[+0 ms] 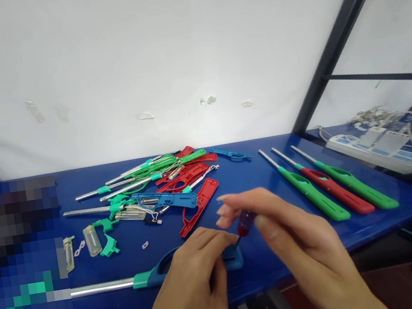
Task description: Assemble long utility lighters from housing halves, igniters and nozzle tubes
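In the head view, the blue lighter [156, 275] lies along the near side of the table [242, 176]. The left hand [198, 269] closes over it, pressing down; the right hand [304, 243] pinches a screwdriver [245, 223] between thumb and fingers, tip at the lighter's butt. This looks like screw work, likely calling for steady turning.
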Demonstrator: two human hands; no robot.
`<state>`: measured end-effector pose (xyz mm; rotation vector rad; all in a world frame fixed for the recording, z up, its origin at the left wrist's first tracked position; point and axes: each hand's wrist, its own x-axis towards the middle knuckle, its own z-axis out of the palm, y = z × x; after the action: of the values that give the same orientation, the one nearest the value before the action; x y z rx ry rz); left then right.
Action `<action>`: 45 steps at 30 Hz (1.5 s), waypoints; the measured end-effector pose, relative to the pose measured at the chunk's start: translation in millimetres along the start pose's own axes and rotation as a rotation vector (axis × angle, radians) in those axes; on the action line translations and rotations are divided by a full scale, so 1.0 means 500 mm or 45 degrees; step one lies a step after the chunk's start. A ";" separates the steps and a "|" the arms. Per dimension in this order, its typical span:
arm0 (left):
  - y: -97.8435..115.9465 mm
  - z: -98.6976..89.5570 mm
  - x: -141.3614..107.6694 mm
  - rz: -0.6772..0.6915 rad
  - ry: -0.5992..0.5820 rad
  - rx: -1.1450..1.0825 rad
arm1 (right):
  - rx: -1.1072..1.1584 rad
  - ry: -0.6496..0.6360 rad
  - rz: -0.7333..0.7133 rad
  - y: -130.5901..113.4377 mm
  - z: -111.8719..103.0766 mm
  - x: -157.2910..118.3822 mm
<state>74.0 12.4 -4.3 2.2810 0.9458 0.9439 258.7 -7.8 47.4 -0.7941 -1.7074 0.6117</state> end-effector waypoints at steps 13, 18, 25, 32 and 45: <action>0.005 -0.001 0.004 -0.025 0.005 -0.047 | -0.241 -0.032 -0.061 -0.001 -0.015 -0.009; 0.005 -0.001 0.000 -0.045 0.013 -0.014 | -0.364 0.186 -0.186 -0.004 -0.033 -0.010; -0.006 0.010 -0.005 -0.035 0.201 0.047 | -0.376 0.605 0.001 0.078 -0.121 -0.029; -0.007 0.010 0.002 0.049 0.257 0.089 | -0.595 0.596 0.327 0.178 -0.154 -0.045; -0.017 -0.053 -0.079 0.119 0.457 0.664 | -0.719 -0.328 0.179 0.083 -0.047 -0.055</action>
<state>29.9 -7.3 -8.8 2.6486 1.3797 1.2997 294.5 -2.2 5.8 -1.2829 -2.1113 0.3301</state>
